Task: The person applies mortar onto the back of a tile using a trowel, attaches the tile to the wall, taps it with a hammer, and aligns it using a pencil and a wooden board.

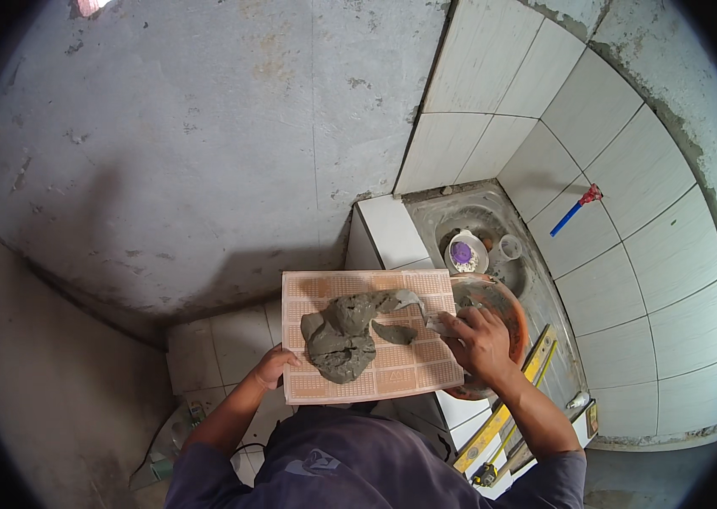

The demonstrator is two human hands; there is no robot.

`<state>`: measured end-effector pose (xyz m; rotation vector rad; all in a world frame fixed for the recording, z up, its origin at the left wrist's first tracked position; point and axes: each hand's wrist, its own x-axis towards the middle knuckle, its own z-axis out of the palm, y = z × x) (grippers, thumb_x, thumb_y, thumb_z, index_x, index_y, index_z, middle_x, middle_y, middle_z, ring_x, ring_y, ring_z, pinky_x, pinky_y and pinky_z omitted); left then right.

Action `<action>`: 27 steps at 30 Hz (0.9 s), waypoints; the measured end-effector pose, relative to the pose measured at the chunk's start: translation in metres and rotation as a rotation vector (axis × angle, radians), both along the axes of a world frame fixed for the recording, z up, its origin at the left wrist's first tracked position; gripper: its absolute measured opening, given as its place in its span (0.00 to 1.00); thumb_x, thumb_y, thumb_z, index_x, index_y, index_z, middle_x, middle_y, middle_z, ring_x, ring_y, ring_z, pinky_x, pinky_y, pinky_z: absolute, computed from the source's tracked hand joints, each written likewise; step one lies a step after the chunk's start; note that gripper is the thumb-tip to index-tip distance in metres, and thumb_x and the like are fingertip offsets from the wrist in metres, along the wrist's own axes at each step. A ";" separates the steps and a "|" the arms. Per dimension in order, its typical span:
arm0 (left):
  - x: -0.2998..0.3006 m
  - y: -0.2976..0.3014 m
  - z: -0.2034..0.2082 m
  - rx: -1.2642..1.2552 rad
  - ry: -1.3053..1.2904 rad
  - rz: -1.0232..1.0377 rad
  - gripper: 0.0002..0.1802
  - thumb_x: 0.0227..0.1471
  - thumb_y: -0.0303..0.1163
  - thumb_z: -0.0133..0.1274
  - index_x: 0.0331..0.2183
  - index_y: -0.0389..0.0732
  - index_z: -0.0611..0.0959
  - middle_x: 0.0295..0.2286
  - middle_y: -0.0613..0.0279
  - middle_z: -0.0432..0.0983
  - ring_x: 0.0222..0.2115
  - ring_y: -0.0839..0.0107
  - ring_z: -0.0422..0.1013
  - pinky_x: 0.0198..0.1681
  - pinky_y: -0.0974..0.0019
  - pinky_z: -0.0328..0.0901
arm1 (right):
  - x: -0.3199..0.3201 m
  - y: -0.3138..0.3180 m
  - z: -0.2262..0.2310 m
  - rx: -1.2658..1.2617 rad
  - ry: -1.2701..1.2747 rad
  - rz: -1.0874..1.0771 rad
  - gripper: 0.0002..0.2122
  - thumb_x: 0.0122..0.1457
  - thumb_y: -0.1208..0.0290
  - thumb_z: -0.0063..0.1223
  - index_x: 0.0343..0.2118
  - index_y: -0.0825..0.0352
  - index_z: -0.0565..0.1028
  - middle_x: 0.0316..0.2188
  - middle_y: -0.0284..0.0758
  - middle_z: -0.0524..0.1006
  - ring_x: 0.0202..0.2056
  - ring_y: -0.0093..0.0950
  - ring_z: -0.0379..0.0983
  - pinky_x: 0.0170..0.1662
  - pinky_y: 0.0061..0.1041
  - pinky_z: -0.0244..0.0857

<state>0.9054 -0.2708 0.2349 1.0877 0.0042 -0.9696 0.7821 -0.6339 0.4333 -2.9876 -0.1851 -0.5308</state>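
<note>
A wall tile lies back side up in front of my body, its ribbed orange-pink underside facing me. Thick heaps of wet grey mortar sit on its middle, with a smaller smear to their right. My left hand grips the tile's left edge, thumb on top and the other fingers hidden below. Over the right edge, my right hand is closed round a trowel, whose mortar-smeared blade reaches left to the heap. Most of the trowel's handle is hidden by the fingers.
Right of the tile stands an orange tub with grey residue. Behind it, a metal sink holds a white bowl and a clear cup. A yellow spirit level and a tape measure lie at right. Tiled walls enclose the corner.
</note>
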 end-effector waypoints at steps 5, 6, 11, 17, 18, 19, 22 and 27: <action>0.000 0.000 -0.007 0.042 -0.072 0.023 0.08 0.38 0.22 0.47 0.27 0.34 0.77 0.26 0.60 0.74 0.29 0.72 0.70 0.37 0.70 0.64 | 0.001 0.004 0.017 -0.008 0.042 0.088 0.14 0.41 0.69 0.57 0.36 0.54 0.75 0.25 0.29 0.69 0.28 0.27 0.68 0.29 0.27 0.64; -0.001 0.000 -0.006 0.123 -0.169 -0.004 0.08 0.38 0.22 0.47 0.27 0.34 0.77 0.26 0.61 0.74 0.29 0.72 0.70 0.37 0.71 0.64 | -0.001 0.004 0.021 -0.008 0.040 0.093 0.14 0.41 0.69 0.57 0.36 0.54 0.75 0.25 0.29 0.69 0.28 0.27 0.68 0.29 0.27 0.64; 0.000 -0.001 0.012 0.017 -0.044 -0.012 0.12 0.39 0.21 0.46 0.31 0.34 0.76 0.30 0.61 0.73 0.31 0.73 0.69 0.38 0.71 0.63 | -0.010 0.005 0.033 -0.072 0.202 0.236 0.14 0.44 0.68 0.54 0.38 0.53 0.74 0.25 0.29 0.69 0.29 0.27 0.69 0.30 0.27 0.63; -0.002 -0.007 0.028 0.025 -0.057 0.001 0.16 0.39 0.21 0.45 0.36 0.34 0.75 0.31 0.60 0.73 0.32 0.72 0.69 0.40 0.71 0.63 | 0.003 0.022 0.007 -0.039 0.206 0.179 0.15 0.44 0.69 0.52 0.39 0.53 0.74 0.26 0.31 0.69 0.29 0.29 0.68 0.30 0.28 0.61; -0.002 -0.008 0.027 0.039 -0.054 -0.007 0.17 0.39 0.21 0.45 0.37 0.34 0.75 0.32 0.60 0.73 0.33 0.73 0.69 0.40 0.71 0.63 | 0.008 0.025 0.002 -0.040 0.205 0.175 0.15 0.44 0.69 0.52 0.39 0.53 0.74 0.26 0.31 0.69 0.29 0.29 0.68 0.30 0.28 0.61; -0.001 -0.007 0.024 0.010 -0.074 -0.002 0.17 0.39 0.21 0.45 0.37 0.34 0.75 0.32 0.60 0.73 0.33 0.73 0.69 0.40 0.71 0.63 | 0.013 0.028 -0.001 -0.049 0.165 0.167 0.15 0.44 0.69 0.53 0.39 0.54 0.74 0.25 0.30 0.68 0.28 0.29 0.68 0.30 0.28 0.61; -0.003 -0.003 0.016 0.003 -0.090 -0.013 0.16 0.39 0.21 0.45 0.36 0.34 0.75 0.32 0.60 0.73 0.33 0.73 0.69 0.40 0.71 0.63 | 0.020 0.029 0.004 -0.025 0.122 0.136 0.15 0.43 0.69 0.54 0.38 0.54 0.74 0.25 0.30 0.68 0.28 0.29 0.68 0.30 0.29 0.61; -0.003 0.000 0.010 0.134 -0.129 -0.013 0.14 0.39 0.22 0.46 0.34 0.33 0.76 0.31 0.60 0.73 0.32 0.72 0.69 0.39 0.71 0.63 | 0.029 0.012 0.020 0.033 -0.039 0.043 0.14 0.43 0.68 0.56 0.37 0.54 0.76 0.24 0.31 0.69 0.27 0.30 0.69 0.28 0.30 0.63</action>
